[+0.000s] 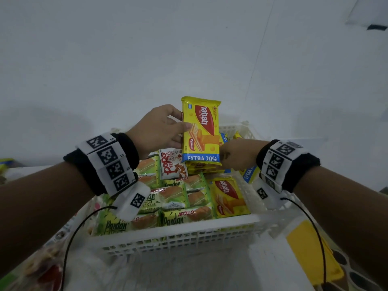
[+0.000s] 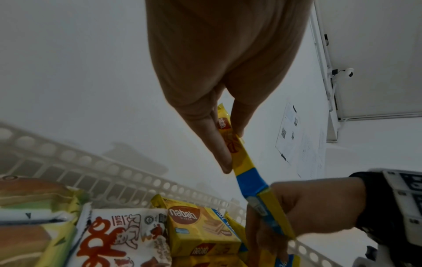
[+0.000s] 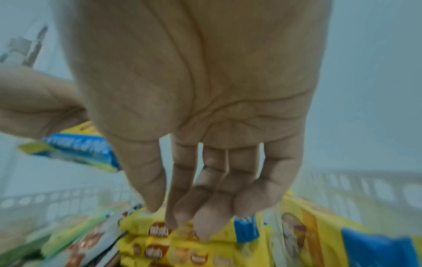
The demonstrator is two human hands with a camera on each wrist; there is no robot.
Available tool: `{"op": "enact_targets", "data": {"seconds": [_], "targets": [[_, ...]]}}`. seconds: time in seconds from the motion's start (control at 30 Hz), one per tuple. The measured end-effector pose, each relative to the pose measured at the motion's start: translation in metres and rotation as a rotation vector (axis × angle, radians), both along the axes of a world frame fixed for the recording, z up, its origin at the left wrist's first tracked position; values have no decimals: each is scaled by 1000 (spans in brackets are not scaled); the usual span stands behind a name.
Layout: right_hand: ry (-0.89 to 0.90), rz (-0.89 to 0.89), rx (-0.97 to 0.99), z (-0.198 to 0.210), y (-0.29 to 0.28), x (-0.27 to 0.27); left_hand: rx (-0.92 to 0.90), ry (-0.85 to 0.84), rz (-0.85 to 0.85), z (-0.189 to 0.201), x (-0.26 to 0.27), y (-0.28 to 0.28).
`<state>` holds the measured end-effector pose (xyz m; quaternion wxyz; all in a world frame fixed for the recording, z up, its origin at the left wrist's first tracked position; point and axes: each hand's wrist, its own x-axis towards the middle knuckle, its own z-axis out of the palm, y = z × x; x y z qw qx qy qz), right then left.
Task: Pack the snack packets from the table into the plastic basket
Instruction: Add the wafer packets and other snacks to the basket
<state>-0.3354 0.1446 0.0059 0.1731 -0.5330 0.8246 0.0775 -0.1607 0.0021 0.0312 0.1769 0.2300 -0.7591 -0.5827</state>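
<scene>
My left hand pinches a yellow Nabati wafer packet by its left edge, thumb in front, and holds it upright above the far end of the white plastic basket. In the left wrist view the left hand's thumb and fingers clamp the thin packet. My right hand is low behind the packet, its fingertips hidden. In the blurred right wrist view its straight fingers point down onto stacked yellow Nabati packets in the basket.
The basket holds several green Pandan cake packets, a white Pop packet and more Nabati packets. A yellow flat packet lies on the table at right, and colourful packets at left. A white wall stands behind.
</scene>
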Motion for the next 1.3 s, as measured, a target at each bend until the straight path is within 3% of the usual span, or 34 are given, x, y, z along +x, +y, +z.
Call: {"op": "enact_targets", "data": {"seconds": [0.23,0.33,0.4,0.47,0.6,0.87,1.03,1.17,1.3], "targets": [[-170,-264,-683,17,8,-11,2,15,-16,0,-1,5],[-407,-378,-951,24,8,-4,3,12,-17,0,-3,8],[-599,-426,-1007,29,7,1,11,15,-13,-1,-5,9],[-624,-411,-1005,31,7,4,1,10,-18,-2,-6,11],[-464,-311,-997,32,15,5,11,8,-37,-2,-5,15],[-496,-198,-956,34,14,4,-67,-36,-79,-6,3,29],[-469,-233,-889,30,18,-7,-476,-115,-75,-2,22,41],[-443,-289,-721,23,20,-14,-855,-168,-364,0,53,68],[-435,-332,-503,20,16,-14,-1028,-246,-558,-21,79,86]]}}
